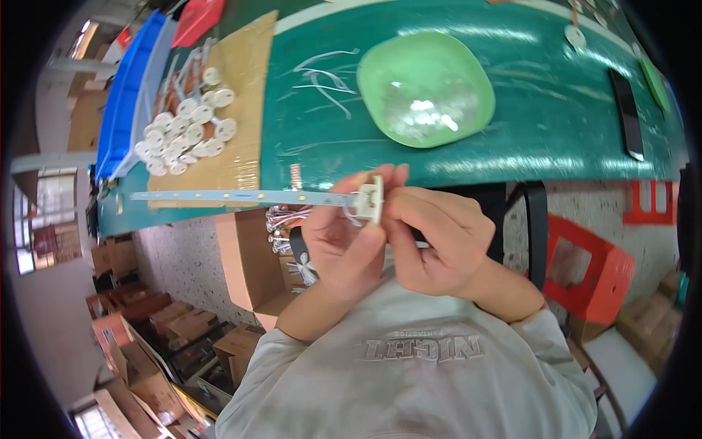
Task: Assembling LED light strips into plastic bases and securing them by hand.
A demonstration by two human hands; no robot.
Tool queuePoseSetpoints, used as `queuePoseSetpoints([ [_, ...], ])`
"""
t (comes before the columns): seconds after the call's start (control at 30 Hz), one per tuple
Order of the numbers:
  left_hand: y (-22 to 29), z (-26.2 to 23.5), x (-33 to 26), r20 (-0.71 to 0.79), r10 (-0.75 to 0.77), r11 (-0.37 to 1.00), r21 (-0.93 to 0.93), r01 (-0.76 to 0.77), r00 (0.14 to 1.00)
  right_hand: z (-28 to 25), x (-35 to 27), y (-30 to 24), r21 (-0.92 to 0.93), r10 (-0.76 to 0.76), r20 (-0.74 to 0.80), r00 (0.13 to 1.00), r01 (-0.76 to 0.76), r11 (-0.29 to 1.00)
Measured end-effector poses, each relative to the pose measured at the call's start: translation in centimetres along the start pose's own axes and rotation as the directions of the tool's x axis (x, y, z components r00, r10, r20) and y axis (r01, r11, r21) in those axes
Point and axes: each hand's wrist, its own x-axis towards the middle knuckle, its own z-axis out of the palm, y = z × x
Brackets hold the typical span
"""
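Note:
A narrow pale LED strip (pixel 241 196) with small yellow chips runs out to the left above the table's near edge. At its right end is a white plastic end cap (pixel 371 200), with a thin white wire looped beside it. My left hand (pixel 338 249) is closed round the cap end of the strip, thumb against the cap's lower part. From the other side my right hand (pixel 439 238) pinches at the cap's right face, its fingertips pressed together. Whether something small sits between those fingertips is hidden.
On the green table (pixel 314 161) stand a light-green bowl (pixel 431 44) of small shiny pieces, loose white ties (pixel 329 77) and a black phone (pixel 627 113). White round wired parts (pixel 183 128) lie on cardboard near a blue bin (pixel 131 95). Below are an open carton (pixel 245 256) and a red stool (pixel 592 274).

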Motion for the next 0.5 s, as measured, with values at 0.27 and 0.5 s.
queuePoseSetpoints([
  [0.27, 3.4, -2.0, 1.1, 0.115, -0.05, 0.948, 0.317, 0.011, 0.992, -1.2, 2.6, 0.5, -0.021, -0.005, 0.331, 0.944, 0.013, 1.0],
  [0.5, 10.7, -6.2, 4.3, -0.299, -0.04, 0.682, 0.689, 0.245, 0.953, -4.9, 4.3, 1.8, -0.225, -0.059, 0.339, 0.939, 0.142, 0.964],
])
